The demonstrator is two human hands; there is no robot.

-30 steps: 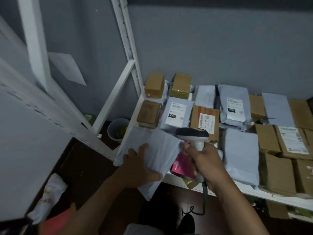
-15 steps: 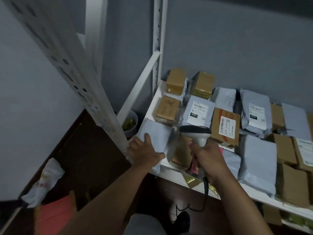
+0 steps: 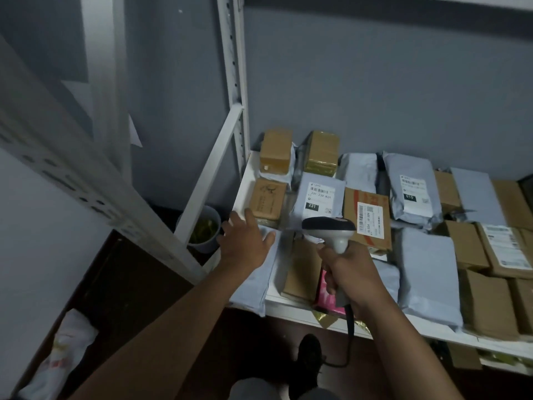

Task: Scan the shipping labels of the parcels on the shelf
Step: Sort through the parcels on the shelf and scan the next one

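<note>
Many parcels lie on the white shelf [image 3: 291, 306]: brown boxes and grey poly mailers, some with white labels. My right hand [image 3: 350, 271] grips a grey handheld scanner [image 3: 331, 230], its head over the front row and pointing toward the labelled grey mailer [image 3: 318, 197] and the labelled brown box [image 3: 367, 220]. My left hand [image 3: 248, 241] is open, fingers spread, above a plain grey mailer [image 3: 259, 277] lying at the shelf's front left corner, close to a small brown box [image 3: 266, 202]. Whether the palm touches the mailer is unclear.
A white slotted upright [image 3: 233, 82] and a diagonal brace [image 3: 210, 174] frame the shelf's left side; another slotted beam [image 3: 72, 180] crosses at the left. A bucket [image 3: 206, 232] stands on the dark floor below. A plastic bag [image 3: 57, 359] lies at the lower left.
My left hand laid the plain grey mailer down at the shelf's front left corner, let go and opened above it. The scanner stayed in my right hand. The view swung left and closer.
</note>
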